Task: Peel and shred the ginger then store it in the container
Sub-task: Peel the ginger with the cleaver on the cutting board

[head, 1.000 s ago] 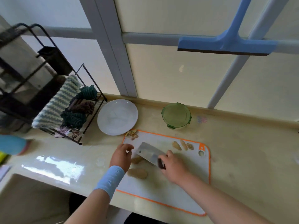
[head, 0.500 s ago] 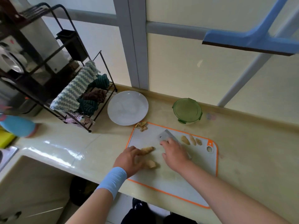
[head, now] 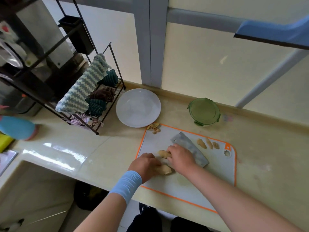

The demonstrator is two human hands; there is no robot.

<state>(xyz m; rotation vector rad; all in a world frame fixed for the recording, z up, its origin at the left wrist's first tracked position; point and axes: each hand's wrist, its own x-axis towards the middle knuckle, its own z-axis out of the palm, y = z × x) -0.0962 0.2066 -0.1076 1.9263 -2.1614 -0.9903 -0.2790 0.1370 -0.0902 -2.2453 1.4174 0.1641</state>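
Head view: left hand (head: 144, 165) curled on ginger lump (head: 164, 170) near 9 o'clock edge of cutting board (head: 217, 173). Right hand (head: 181, 158) over second ginger piece (head: 164, 153), cleaver (head: 190, 147) lying flat beneath; fingers bent, grip unreadable. Three peeled pieces (head: 208, 144) at 1 o'clock; green lidded container (head: 204, 112) at 12 on counter (head: 100, 148). Probably setting up for slicing: flat side down, fingers tucked, cleaver taken by handle only.

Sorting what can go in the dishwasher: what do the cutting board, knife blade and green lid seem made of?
Cutting board: likely plastic, matte white with an orange moulded rim. Knife blade: metal, probably steel, dull grey sheen. Lid: translucent green plastic, apparently, with clip tabs.
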